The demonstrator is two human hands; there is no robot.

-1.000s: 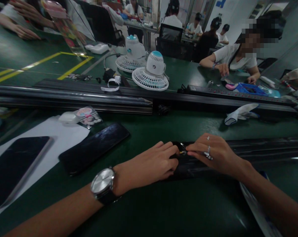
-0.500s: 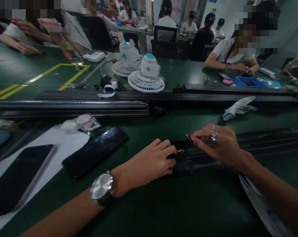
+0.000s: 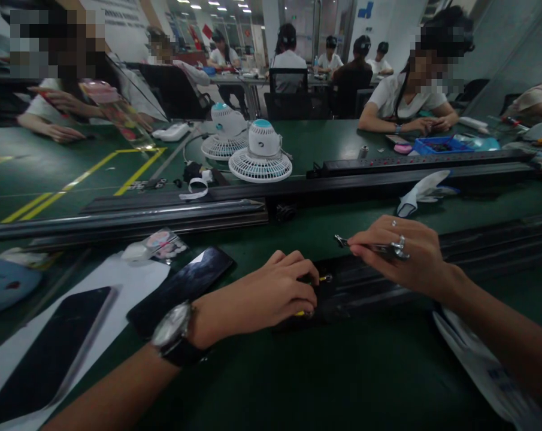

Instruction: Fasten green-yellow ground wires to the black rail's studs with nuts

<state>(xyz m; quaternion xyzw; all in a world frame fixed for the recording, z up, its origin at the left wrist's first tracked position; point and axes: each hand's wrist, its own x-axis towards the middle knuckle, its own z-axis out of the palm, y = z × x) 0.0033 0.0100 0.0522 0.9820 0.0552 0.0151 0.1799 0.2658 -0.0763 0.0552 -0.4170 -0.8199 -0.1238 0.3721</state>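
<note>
My left hand (image 3: 262,296), with a silver watch (image 3: 172,338) on its wrist, presses on the end of a long black rail (image 3: 387,284) lying on the green table. A small brass-tipped part (image 3: 325,278) sticks out beside its fingertips. My right hand (image 3: 399,251), wearing rings, is raised a little above the rail and pinches a small metal tool (image 3: 342,241) whose tip points left.
Two dark phones (image 3: 181,287) (image 3: 41,353) lie on white paper at the left. A long black track (image 3: 208,209) crosses the table. Behind it stand two small white fans (image 3: 260,155), and a white glove (image 3: 421,190) lies at the right. Other people sit at the far side.
My right hand has lifted off the rail end and moved up and right, now holding the small metal tool. My left hand stays on the rail.
</note>
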